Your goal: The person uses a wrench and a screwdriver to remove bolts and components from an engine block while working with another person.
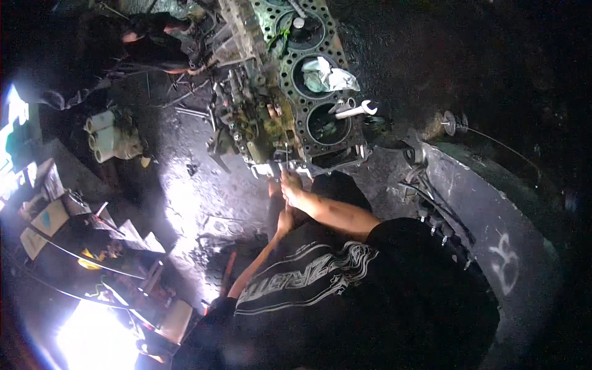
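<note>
Your right hand (292,188) touches the near end of the engine block (290,92), whose long axis runs away from you; left hand (285,219) sits just behind. Finger grip: cannot tell.

We see a dark, oily floor (185,203) carrying an engine block (290,92), pale cylinders (111,139), a large tyre (493,234) and, perhaps, scattered tools (191,112).
</note>
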A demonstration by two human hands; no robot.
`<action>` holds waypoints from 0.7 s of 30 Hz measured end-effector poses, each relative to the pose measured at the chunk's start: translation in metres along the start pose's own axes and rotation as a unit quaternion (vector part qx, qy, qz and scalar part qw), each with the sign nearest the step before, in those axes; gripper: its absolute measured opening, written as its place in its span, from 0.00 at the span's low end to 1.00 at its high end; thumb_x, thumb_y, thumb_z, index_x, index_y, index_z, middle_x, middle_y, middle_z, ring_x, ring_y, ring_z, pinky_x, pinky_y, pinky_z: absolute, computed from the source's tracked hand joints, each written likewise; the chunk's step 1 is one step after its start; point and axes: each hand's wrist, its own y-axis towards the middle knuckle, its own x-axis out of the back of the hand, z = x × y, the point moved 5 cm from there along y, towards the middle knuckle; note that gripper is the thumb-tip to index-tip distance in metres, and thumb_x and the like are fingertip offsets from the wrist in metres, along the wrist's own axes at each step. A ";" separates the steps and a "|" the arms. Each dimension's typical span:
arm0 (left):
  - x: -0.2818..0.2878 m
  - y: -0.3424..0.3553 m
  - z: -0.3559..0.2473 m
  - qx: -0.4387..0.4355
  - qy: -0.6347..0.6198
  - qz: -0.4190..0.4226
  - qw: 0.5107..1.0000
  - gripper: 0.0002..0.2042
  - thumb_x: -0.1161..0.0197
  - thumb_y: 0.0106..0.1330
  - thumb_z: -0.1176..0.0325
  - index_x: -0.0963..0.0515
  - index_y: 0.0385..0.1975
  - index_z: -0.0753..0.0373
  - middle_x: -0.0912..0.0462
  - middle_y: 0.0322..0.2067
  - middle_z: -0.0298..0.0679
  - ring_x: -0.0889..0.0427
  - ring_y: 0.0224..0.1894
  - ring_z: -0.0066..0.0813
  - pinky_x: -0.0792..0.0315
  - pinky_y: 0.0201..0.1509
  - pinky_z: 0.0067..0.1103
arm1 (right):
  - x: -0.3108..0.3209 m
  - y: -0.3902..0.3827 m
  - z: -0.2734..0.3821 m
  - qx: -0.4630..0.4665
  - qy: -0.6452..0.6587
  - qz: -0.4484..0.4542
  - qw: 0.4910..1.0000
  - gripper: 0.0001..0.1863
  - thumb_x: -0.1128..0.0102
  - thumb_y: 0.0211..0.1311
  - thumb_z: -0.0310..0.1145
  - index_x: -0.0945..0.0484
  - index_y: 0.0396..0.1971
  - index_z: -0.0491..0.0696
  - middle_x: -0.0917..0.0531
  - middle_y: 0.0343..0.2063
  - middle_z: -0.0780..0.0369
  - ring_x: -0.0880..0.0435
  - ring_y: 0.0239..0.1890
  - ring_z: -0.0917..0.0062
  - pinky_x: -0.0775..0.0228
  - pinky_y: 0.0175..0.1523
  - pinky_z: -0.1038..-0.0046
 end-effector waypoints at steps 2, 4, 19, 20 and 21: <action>0.001 -0.002 -0.008 0.003 -0.006 -0.001 1.000 0.34 0.63 0.71 0.36 0.26 0.24 0.65 0.33 0.16 0.33 0.37 0.18 0.24 0.40 0.23 0.25 | -0.003 0.001 0.000 -0.001 0.019 0.000 1.000 0.26 0.57 0.70 0.47 0.32 0.11 0.52 0.29 0.05 0.65 0.39 0.02 0.78 0.55 0.07 0.72; -0.003 -0.005 -0.008 0.010 -0.014 0.003 1.000 0.34 0.63 0.71 0.36 0.26 0.24 0.64 0.33 0.16 0.33 0.37 0.18 0.24 0.40 0.23 0.25 | 0.001 0.000 0.000 0.002 -0.015 -0.018 1.000 0.27 0.56 0.69 0.46 0.33 0.09 0.52 0.31 0.04 0.65 0.39 0.01 0.77 0.55 0.07 0.72; -0.006 -0.003 0.032 0.057 -0.067 0.031 0.996 0.33 0.62 0.71 0.36 0.25 0.22 0.62 0.32 0.16 0.31 0.37 0.18 0.23 0.41 0.22 0.25 | 0.005 0.013 -0.013 -0.062 0.111 0.070 0.989 0.19 0.49 0.67 0.45 0.29 0.17 0.52 0.29 0.12 0.68 0.33 0.10 0.83 0.42 0.13 0.77; -0.004 -0.006 0.031 0.030 -0.052 0.022 0.998 0.32 0.59 0.71 0.37 0.25 0.21 0.61 0.31 0.16 0.30 0.36 0.18 0.22 0.42 0.21 0.24 | 0.005 0.017 -0.011 -0.055 0.077 0.078 0.992 0.21 0.50 0.66 0.53 0.30 0.20 0.53 0.33 0.11 0.71 0.35 0.10 0.83 0.45 0.14 0.78; -0.006 -0.011 0.019 0.022 -0.044 0.024 0.998 0.30 0.56 0.71 0.39 0.25 0.20 0.61 0.31 0.16 0.30 0.36 0.18 0.21 0.42 0.22 0.24 | 0.010 0.030 -0.016 -0.066 0.110 0.075 0.989 0.21 0.51 0.66 0.53 0.27 0.21 0.52 0.28 0.12 0.68 0.31 0.12 0.80 0.41 0.16 0.77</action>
